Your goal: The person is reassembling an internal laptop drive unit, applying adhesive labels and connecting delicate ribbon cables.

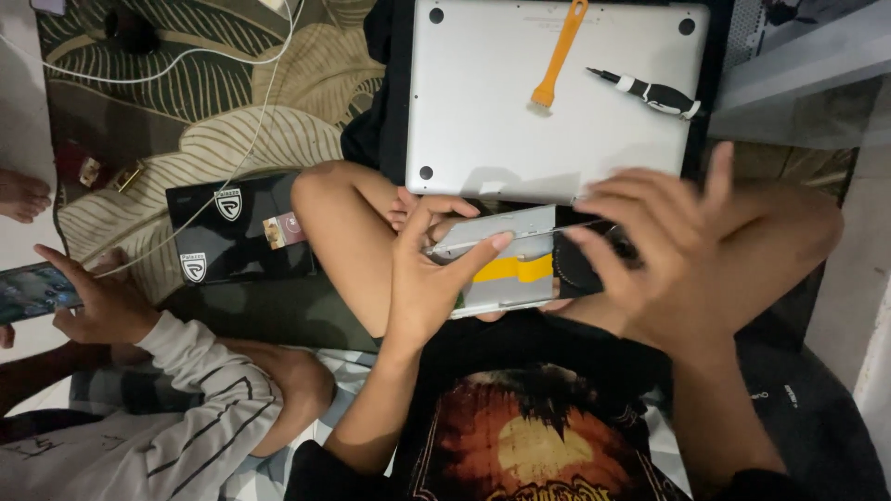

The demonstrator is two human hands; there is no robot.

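Head view, looking down on a seated person's lap: the left hand [429,278] is closed around a flat silver metal drive unit with a yellow strip [506,264], thumb and fingers pinching its near-left end; the right hand [650,260] curls over the unit's right end, where a dark round part [577,269] shows beneath the fingers, though whether those fingers grip or merely rest cannot be told; the unit lies across the lap between the raised knees, just below the near edge of a silver laptop turned underside up [483,130]. On the laptop's base plate rest an orange plastic pry tool [559,56] and, apart from it to the right, a black-and-white screwdriver [654,93]; the laptop sits in a black open sleeve [385,111] on a leaf-patterned mat [232,121]. At left, a black rectangular box [237,232] lies on the mat under a white cable [223,176]; another person's hand [97,306], in a striped sleeve, holds a lit phone [32,289].
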